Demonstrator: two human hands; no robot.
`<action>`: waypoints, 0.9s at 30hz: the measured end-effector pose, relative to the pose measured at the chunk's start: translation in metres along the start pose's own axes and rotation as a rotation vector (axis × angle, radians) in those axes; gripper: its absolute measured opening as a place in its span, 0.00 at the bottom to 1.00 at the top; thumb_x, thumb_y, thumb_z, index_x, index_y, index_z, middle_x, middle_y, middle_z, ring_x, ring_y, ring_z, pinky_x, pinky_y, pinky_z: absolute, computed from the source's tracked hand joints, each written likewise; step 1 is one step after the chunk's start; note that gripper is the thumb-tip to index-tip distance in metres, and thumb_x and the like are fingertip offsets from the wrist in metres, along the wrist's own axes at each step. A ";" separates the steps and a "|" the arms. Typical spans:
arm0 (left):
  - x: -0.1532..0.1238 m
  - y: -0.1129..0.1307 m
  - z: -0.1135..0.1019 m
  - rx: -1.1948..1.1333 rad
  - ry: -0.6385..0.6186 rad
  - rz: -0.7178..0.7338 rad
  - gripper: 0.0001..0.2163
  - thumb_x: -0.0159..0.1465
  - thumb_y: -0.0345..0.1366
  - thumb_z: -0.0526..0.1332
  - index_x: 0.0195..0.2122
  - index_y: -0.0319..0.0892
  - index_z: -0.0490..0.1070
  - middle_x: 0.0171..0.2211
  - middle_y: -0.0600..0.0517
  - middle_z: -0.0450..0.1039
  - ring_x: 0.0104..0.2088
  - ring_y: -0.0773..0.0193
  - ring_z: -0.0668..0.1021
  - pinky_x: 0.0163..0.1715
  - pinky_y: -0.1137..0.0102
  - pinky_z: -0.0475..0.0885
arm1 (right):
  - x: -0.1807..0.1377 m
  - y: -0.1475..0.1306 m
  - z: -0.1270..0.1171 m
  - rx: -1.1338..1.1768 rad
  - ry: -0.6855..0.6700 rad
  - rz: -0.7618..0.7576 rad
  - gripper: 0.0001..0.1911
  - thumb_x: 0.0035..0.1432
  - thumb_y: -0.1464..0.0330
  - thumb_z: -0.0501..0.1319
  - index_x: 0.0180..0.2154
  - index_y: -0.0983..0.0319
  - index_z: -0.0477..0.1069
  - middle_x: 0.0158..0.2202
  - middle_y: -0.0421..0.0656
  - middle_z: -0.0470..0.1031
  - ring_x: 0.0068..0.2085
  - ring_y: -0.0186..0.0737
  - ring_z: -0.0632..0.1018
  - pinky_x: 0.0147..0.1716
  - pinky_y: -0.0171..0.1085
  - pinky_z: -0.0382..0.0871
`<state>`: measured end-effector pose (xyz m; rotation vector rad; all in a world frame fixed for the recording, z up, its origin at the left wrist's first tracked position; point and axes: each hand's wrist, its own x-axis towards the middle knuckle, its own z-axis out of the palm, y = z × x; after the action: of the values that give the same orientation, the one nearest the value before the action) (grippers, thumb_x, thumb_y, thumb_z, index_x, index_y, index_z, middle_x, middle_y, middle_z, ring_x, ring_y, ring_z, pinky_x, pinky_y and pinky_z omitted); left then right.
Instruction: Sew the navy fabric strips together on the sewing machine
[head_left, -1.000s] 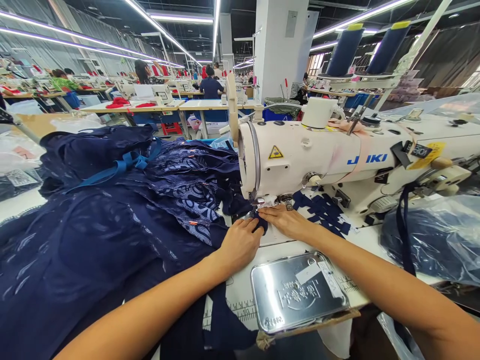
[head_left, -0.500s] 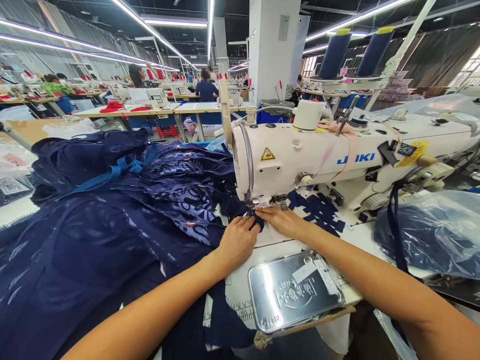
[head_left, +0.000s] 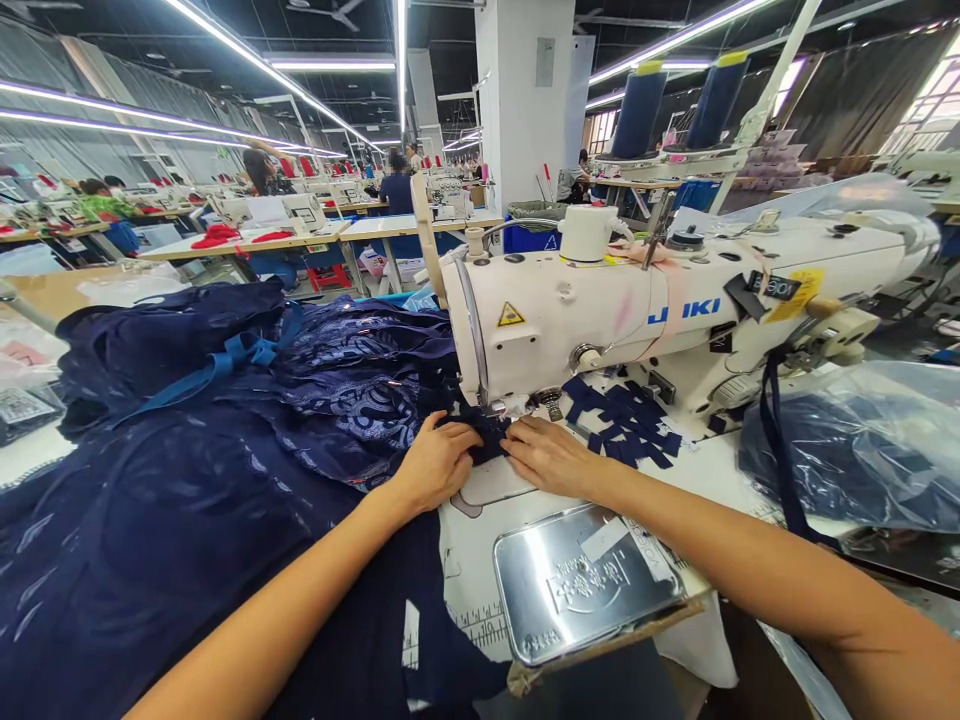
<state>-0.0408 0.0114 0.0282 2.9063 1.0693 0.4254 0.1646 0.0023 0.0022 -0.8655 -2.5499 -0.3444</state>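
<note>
A white sewing machine (head_left: pixel 540 310) stands ahead, its presser foot and needle area low at the left end. Dark navy fabric (head_left: pixel 491 440) lies under and just in front of the foot. My left hand (head_left: pixel 439 460) has its fingers curled onto this fabric, left of the foot. On the other side, my right hand (head_left: pixel 551 455) pinches the fabric's edge, fingertips close to the foot. A large heap of navy garments (head_left: pixel 202 480) with pale lace patterns spreads to the left. A blue ribbon (head_left: pixel 214 370) is tied round part of it.
Small navy fabric pieces (head_left: pixel 630 415) lie right of the foot. A shiny metal tin lid (head_left: pixel 585 580) sits at the table's front edge. On the right is a clear plastic bag (head_left: pixel 862 450) with dark contents. Two navy thread cones (head_left: pixel 637 110) stand above; people work behind.
My left hand has moved left, away from the foot, and the hands are farther apart. Fabric now shows stretched between them. The whole view has shifted slightly.
</note>
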 end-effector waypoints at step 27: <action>-0.010 0.009 0.009 0.187 -0.059 0.111 0.18 0.61 0.25 0.49 0.50 0.43 0.66 0.50 0.46 0.67 0.53 0.52 0.65 0.55 0.45 0.50 | -0.009 0.010 0.002 0.192 0.063 -0.075 0.15 0.61 0.74 0.46 0.39 0.65 0.71 0.38 0.49 0.68 0.38 0.38 0.71 0.38 0.38 0.71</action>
<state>-0.0397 -0.0009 0.0183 3.1302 0.9944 0.2519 0.1768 0.0058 -0.0026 -0.6793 -2.5121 -0.1437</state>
